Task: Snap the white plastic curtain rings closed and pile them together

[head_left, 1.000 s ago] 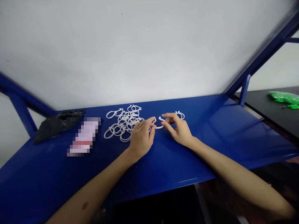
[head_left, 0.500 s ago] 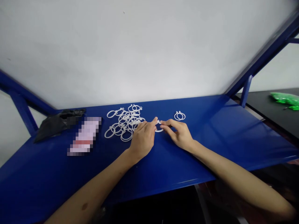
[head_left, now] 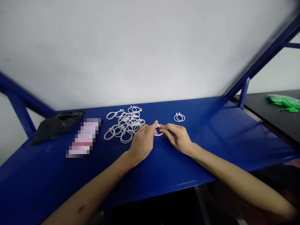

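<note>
We hold a white ring (head_left: 158,134), left grip (head_left: 143,142) and right grip (head_left: 179,138) pinched narrow on it, its knob (head_left: 158,125) pointing away from us.

White plastic ring (head_left: 158,135) partly hidden by left hand (head_left: 143,141) and right hand (head_left: 178,137)
Whether its ends are joined cannot be told; the ring pile (head_left: 127,118) is partly covered by the left hand, the lilac item (head_left: 85,132) is blurred by pixelation, and the green bag (head_left: 284,101) is cut off at right.
</note>
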### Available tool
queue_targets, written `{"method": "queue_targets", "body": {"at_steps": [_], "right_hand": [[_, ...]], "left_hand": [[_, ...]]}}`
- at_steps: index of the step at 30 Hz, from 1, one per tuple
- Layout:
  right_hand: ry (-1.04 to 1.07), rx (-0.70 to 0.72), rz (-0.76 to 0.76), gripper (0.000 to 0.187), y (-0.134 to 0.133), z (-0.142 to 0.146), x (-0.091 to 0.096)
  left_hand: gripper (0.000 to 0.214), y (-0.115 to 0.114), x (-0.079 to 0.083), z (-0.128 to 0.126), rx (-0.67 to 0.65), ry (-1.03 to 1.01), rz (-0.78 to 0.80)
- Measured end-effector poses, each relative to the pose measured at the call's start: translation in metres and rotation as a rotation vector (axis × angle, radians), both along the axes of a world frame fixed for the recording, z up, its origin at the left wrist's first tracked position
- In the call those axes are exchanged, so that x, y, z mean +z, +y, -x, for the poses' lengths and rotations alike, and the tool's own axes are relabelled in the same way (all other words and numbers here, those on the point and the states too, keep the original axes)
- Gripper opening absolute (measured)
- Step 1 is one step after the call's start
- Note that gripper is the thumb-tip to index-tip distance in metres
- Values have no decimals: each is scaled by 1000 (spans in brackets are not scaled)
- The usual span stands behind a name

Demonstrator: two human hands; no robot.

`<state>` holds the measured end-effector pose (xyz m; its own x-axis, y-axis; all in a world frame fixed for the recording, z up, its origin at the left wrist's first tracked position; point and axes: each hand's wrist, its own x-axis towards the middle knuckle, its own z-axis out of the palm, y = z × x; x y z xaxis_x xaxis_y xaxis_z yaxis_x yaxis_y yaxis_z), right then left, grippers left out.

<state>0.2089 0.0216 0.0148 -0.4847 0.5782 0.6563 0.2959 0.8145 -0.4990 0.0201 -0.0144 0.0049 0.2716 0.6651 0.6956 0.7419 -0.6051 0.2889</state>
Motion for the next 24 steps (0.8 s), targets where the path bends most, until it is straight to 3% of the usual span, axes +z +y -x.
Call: {"method": "queue_targets", "body": {"at_steps": [12, 24], "right_hand": [[-56, 16, -20, 18, 6, -2, -6], [-92, -30, 27, 19, 9, -2, 2]], "left_hand": [[30, 4, -4, 2, 22, 47, -8], [30, 6, -14, -2, 1, 47, 29]]}}
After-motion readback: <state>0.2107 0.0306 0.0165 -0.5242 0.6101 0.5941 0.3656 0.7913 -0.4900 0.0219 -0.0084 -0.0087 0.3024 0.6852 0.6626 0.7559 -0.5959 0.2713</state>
